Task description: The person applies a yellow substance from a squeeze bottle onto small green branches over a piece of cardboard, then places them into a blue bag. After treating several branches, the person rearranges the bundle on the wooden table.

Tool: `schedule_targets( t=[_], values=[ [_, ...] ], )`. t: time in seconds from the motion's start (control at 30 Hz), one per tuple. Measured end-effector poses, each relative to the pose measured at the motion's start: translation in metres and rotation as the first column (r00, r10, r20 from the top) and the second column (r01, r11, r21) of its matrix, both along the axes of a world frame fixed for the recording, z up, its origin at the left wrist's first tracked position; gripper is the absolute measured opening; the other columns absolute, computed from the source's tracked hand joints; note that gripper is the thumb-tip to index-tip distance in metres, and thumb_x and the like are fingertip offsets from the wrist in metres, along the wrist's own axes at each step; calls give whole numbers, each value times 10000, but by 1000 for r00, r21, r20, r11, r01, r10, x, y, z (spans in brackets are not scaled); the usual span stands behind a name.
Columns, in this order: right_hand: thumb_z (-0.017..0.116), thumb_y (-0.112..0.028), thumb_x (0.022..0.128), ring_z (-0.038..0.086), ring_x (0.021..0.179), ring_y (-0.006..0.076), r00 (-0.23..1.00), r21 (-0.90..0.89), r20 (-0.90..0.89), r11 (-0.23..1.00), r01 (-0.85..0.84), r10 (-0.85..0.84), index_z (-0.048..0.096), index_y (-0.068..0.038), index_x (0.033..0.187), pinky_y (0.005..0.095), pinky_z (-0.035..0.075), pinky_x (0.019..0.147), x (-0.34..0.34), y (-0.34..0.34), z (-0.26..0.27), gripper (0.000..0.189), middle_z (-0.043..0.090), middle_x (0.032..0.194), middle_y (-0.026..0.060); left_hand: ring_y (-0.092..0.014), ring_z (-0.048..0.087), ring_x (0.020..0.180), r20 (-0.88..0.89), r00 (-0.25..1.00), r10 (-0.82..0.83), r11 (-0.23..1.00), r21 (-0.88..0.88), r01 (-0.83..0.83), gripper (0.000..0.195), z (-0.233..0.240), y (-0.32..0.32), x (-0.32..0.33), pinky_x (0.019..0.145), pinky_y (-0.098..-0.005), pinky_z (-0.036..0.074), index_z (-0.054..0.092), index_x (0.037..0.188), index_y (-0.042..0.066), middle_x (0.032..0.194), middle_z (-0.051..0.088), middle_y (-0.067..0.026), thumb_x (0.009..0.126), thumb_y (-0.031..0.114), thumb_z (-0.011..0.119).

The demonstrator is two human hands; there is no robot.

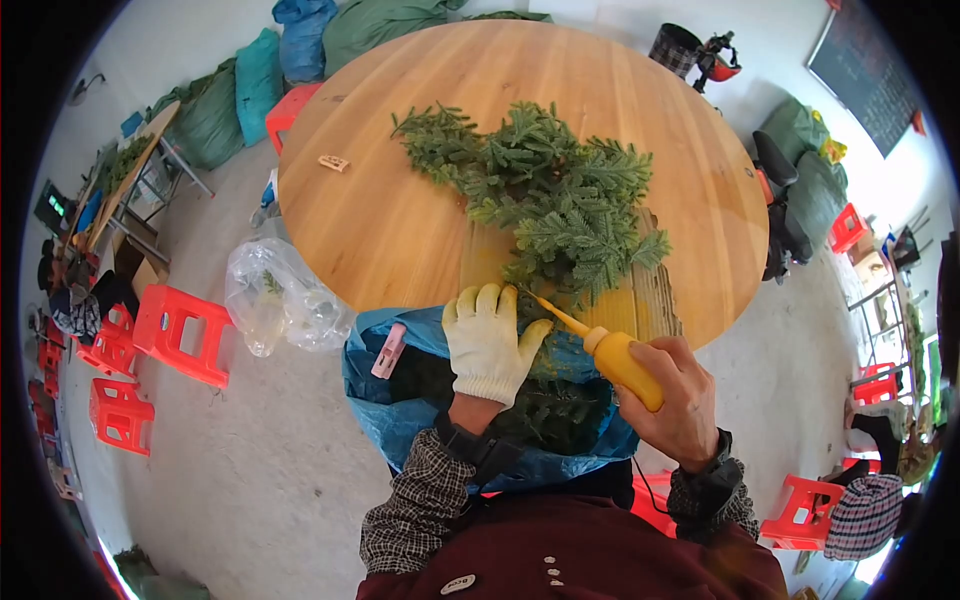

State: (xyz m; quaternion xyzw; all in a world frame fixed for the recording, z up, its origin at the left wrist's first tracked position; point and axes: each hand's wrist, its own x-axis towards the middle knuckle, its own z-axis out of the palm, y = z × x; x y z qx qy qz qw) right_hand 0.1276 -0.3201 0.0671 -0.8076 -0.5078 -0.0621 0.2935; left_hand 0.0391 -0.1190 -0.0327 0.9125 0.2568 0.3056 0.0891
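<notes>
My right hand (675, 401), bare, grips a yellow squeeze bottle (626, 367), its long thin nozzle slanting up and left. The nozzle tip is close to the fingertips of my left hand (487, 345), which wears a white knit glove stained yellow at the fingers. Green needles show between that thumb and forefinger; whether they are held is hidden. Beyond both hands, a pile of green fir-like sprigs (555, 195) lies on a yellow-stained cardboard sheet (656, 300) and the table. Under my left hand, a blue plastic bag (375, 420) gapes over my lap with dark green sprigs (555, 412) inside.
A pink clip (388, 351) grips the bag's rim. The round wooden table (360, 232) carries a small tan object (334, 163). A clear plastic bag (262, 300) hangs at its left edge. Red plastic stools (184, 330) stand at left; stuffed sacks (259, 86) line the wall.
</notes>
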Motion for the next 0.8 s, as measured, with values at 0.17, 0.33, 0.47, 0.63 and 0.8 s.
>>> schedule_targets(
  t=[0.17, 0.33, 0.47, 0.63, 0.8],
  values=[
    [772, -78, 690, 657, 743, 348, 1000, -10, 3, 1000, 15, -15, 637, -53, 1076, 398, 547, 642, -6, -3, 4, 410, 624, 965, 159, -298, 505, 1086, -7, 1000, -14, 1000, -5, 14, 538, 1, 1, -2, 929, -448, 380, 616, 1104, 46, 1092, 564, -80, 769, 451, 732],
    [781, -116, 702, 650, 736, 317, 999, 11, 6, 999, 37, -37, 656, -89, 1075, 396, 537, 604, -8, -11, 1, 395, 617, 957, 110, -297, 505, 1089, -24, 999, -38, 999, -9, 38, 591, 1, 3, -3, 926, -444, 384, 619, 1113, 39, 1094, 565, -81, 747, 487, 742],
    [780, -113, 702, 649, 721, 319, 999, 14, -6, 999, 50, -50, 656, -88, 1074, 397, 537, 599, -11, -16, 1, 393, 617, 953, 114, -295, 505, 1092, -48, 998, -43, 999, -8, 43, 644, 3, 4, -4, 924, -443, 386, 622, 1124, 35, 1102, 565, -82, 721, 520, 752],
    [781, -105, 698, 647, 707, 316, 999, 39, -5, 998, 50, -50, 656, -87, 1073, 395, 537, 595, -13, -20, -1, 396, 615, 952, 119, -294, 501, 1102, -67, 996, -61, 998, -25, 60, 693, 3, 5, -3, 931, -443, 384, 624, 1135, 35, 1114, 564, -84, 694, 552, 762],
    [782, -97, 691, 646, 707, 316, 999, 103, -10, 994, 38, -37, 651, -83, 1078, 390, 537, 593, -16, -22, -1, 409, 612, 948, 123, -310, 492, 1131, -103, 993, -61, 997, -59, 55, 703, 3, 5, -4, 951, -469, 370, 609, 1161, 42, 1156, 559, -87, 699, 551, 757]
  ],
)
